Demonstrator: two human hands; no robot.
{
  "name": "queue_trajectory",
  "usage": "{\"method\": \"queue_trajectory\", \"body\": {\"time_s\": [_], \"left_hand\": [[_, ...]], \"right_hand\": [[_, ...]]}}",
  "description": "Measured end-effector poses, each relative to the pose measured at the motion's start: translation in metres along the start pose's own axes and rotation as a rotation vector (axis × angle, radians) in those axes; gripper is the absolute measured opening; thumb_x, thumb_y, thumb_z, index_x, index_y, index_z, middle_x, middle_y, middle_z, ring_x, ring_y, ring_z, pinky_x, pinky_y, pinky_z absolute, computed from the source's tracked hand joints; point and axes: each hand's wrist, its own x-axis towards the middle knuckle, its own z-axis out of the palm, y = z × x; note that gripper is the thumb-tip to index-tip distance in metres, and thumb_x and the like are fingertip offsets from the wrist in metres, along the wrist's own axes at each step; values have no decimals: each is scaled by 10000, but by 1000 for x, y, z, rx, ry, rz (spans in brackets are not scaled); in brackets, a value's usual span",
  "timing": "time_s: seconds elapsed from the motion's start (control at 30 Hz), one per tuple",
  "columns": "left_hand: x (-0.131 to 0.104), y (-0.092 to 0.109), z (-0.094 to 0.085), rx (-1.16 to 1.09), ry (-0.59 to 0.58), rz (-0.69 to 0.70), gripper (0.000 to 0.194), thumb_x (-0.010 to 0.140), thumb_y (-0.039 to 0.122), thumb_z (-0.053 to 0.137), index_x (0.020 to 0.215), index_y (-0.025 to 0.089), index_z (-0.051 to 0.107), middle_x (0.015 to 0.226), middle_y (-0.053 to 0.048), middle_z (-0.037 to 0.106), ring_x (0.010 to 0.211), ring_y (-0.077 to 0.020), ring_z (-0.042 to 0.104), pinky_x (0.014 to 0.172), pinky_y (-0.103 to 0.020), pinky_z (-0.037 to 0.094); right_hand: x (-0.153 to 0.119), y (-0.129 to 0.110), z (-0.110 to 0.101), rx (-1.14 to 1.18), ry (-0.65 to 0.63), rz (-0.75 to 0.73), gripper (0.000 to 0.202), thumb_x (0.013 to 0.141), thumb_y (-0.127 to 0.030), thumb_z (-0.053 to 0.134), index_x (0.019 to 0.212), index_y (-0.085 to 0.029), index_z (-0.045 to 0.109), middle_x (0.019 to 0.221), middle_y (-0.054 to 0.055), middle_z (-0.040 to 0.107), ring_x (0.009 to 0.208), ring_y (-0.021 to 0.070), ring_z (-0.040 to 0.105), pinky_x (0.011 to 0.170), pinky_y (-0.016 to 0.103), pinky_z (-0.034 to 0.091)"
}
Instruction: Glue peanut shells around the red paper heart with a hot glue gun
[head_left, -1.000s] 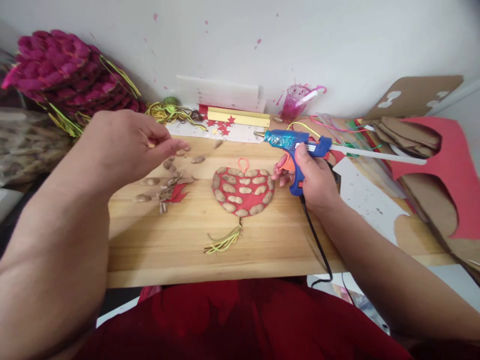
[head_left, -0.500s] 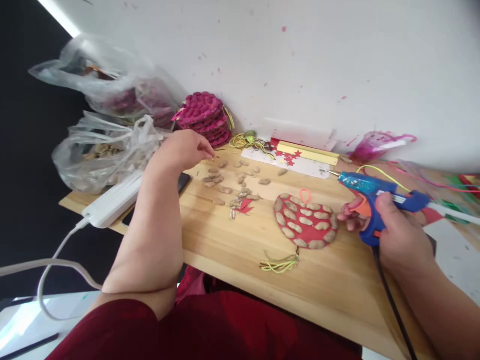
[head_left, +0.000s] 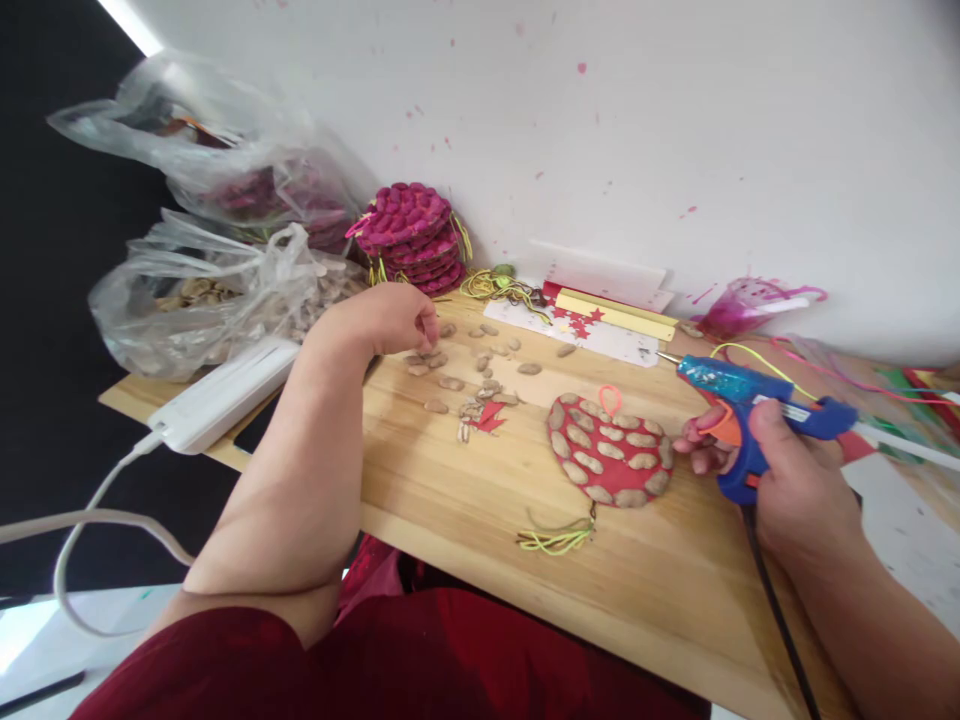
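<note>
My right hand [head_left: 802, 480] is wrapped around a blue hot glue gun [head_left: 739, 380], fingers at its orange trigger. Its metal nozzle points left, and a white glue stick [head_left: 904, 442] runs out of the back. Below the nozzle lies a round red disc [head_left: 613, 472] edged and partly covered with glued peanuts, with an orange loop on top and a yellow-green tassel [head_left: 559, 538] below. My left hand [head_left: 401, 318] is low over loose peanuts [head_left: 429, 360], fingers curled down and pressed together. What they hold, if anything, is hidden.
A stack of magenta peanut discs [head_left: 409, 235] stands at the back, beside plastic bags [head_left: 187, 300] and a white power strip [head_left: 225, 395]. Red paper stars [head_left: 581, 325] lie on white paper near the wall. A black cord [head_left: 780, 610] hangs from the glue gun.
My left hand has lowered slightly toward the loose peanuts, its fingers drawn closer together. My right hand keeps the glue gun in nearly the same place. The view has shifted a little.
</note>
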Motion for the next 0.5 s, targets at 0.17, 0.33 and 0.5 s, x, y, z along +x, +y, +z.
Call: {"method": "queue_trajectory", "body": {"time_s": [0.17,0.33,0.5], "left_hand": [[-5,8,0,17,-22,36,258,689,332,712,923,232,755,938,-24,791,854,-222,696,690,-283,438],[-10,33,4,31,-70,144,211,711,228,660,884,230,781,867,-22,780,808,-214,682,709,-298,431],[-13,53,10,87,-128,154,306,685,148,639,926,240,803,894,-15,791,798,-212,673,691,-299,410]], "right_hand": [[-4,-5,1,-13,8,6,480,726,-700,787,617,-255,644,720,125,693,647,306,701,508,414,585],[-3,-2,-1,-5,-13,-3,459,769,-682,763,666,-252,643,746,123,695,658,301,700,503,407,570],[-2,-1,0,0,-18,-14,459,784,-670,762,681,-239,640,738,114,693,642,284,689,514,398,558]]}}
